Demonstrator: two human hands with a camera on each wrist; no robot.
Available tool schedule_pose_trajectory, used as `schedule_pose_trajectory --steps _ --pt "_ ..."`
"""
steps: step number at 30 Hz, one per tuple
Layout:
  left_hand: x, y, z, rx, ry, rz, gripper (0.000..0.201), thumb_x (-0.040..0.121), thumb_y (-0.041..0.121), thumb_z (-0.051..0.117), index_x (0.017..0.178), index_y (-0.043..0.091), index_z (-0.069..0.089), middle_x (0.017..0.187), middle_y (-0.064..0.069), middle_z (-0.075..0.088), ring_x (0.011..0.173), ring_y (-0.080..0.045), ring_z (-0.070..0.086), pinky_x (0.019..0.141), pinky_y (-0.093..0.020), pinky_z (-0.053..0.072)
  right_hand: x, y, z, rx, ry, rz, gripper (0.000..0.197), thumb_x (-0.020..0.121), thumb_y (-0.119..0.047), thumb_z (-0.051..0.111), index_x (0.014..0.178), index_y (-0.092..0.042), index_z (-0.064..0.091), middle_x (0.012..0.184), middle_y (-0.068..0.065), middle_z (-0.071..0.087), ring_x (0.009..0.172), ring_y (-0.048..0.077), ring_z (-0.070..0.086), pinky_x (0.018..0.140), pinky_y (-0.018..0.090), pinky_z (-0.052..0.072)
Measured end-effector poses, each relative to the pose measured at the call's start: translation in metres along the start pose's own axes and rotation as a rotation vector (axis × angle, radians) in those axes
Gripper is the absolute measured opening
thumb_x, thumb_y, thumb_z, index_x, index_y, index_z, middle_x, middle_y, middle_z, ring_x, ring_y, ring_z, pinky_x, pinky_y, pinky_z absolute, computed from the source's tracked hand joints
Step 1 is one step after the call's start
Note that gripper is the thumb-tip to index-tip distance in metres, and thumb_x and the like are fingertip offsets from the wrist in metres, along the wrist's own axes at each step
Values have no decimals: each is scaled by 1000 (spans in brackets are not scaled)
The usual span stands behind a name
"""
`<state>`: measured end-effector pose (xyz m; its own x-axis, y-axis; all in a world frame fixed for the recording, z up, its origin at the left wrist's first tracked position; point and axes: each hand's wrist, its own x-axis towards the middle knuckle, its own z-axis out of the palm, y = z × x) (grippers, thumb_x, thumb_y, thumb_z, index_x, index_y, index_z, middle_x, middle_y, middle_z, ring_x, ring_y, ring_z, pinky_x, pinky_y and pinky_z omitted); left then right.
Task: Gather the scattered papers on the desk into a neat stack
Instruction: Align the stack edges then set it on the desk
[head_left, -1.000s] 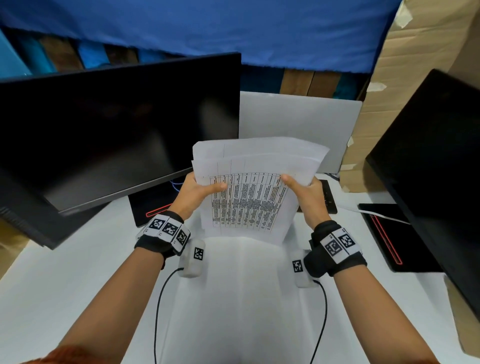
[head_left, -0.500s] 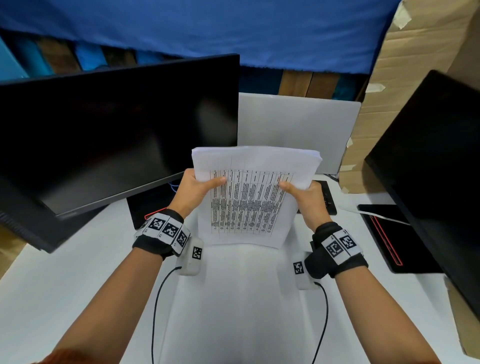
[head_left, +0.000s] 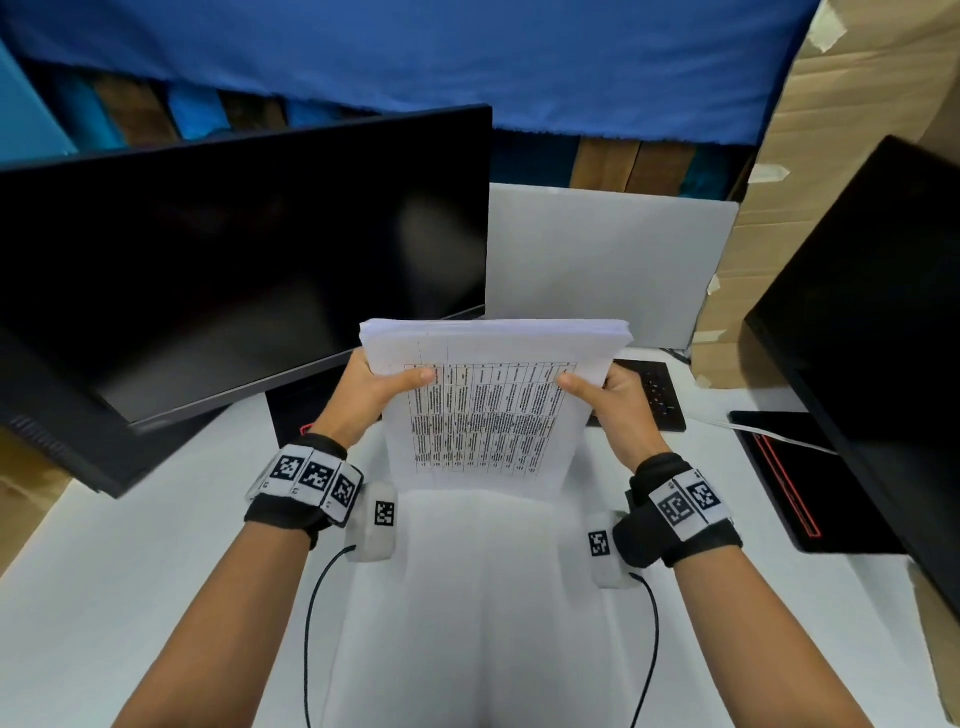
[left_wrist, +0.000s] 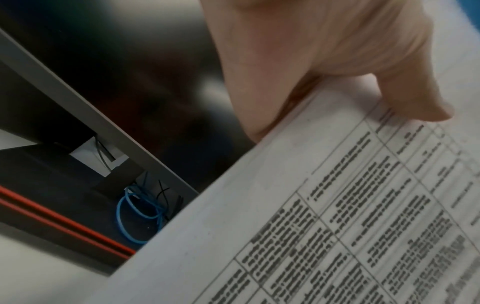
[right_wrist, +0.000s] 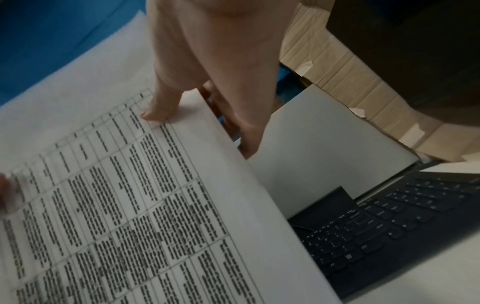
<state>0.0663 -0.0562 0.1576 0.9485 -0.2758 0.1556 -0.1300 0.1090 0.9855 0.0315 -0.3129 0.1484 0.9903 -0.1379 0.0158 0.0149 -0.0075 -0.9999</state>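
A stack of white papers (head_left: 488, 410) with a printed table on the front sheet stands upright on its bottom edge on the white desk (head_left: 130, 597). My left hand (head_left: 382, 387) grips the stack's left edge, thumb on the front sheet. My right hand (head_left: 605, 395) grips the right edge the same way. The top edges of the sheets line up closely. In the left wrist view my thumb presses on the papers (left_wrist: 337, 205). The right wrist view shows my right thumb on the papers (right_wrist: 130, 195) and fingers behind them.
A large black monitor (head_left: 234, 270) stands at the left, another black monitor (head_left: 883, 338) at the right. A grey panel (head_left: 608, 265) rises behind the stack. A black keyboard (head_left: 657, 395) lies behind my right hand. Cardboard (head_left: 857, 104) stands at the far right.
The sheets, fanned out at the top a second ago, have dropped level into one even stack. Both hands kept their grip on the side edges.
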Motion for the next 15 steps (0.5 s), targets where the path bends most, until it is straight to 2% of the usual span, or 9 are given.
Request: schedule_pose_trajectory --steps 2,5,7,11,13,15 --pt "0 1 3 11 5 4 59 44 51 81 95 26 65 89 12 75 87 -7 69 71 -19 54 0 -2 2 -5 -9 -4 19 80 -3 62 87 -20 65 72 -17 73 73 -1 69 71 19 57" --pt "-3 10 5 -3 12 66 41 52 39 79 91 31 67 89 13 75 87 -6 69 69 -18 54 -1 -11 2 1 -7 -60 21 80 -3 63 89 -22 65 77 -17 72 76 0 69 74 20 57" --pt "-4 17 3 -25 23 103 37 55 34 80 90 32 69 90 12 75 88 -7 69 70 -20 54 -3 -18 2 15 -11 -100 21 81 -3 63 90 -22 65 76 -19 73 77 -1 69 72 17 56" --pt "-9 21 0 -24 -24 104 50 47 51 81 92 32 71 85 13 75 80 -5 69 66 -18 54 -10 -21 2 70 -20 -109 19 78 -8 66 89 -22 64 74 -18 74 74 -1 69 66 17 55" --pt "-11 21 1 -18 -53 77 54 45 53 81 94 34 70 86 13 75 77 -5 69 63 -18 54 -14 -23 3 102 -47 -98 23 68 -24 73 89 -22 64 75 -17 74 74 1 69 65 17 55" --pt "-12 22 2 0 -92 57 55 45 54 80 96 36 69 87 12 74 77 -6 69 63 -19 54 -15 -25 5 100 -80 -103 44 51 -45 78 88 -24 66 79 -14 75 78 3 70 67 17 55"
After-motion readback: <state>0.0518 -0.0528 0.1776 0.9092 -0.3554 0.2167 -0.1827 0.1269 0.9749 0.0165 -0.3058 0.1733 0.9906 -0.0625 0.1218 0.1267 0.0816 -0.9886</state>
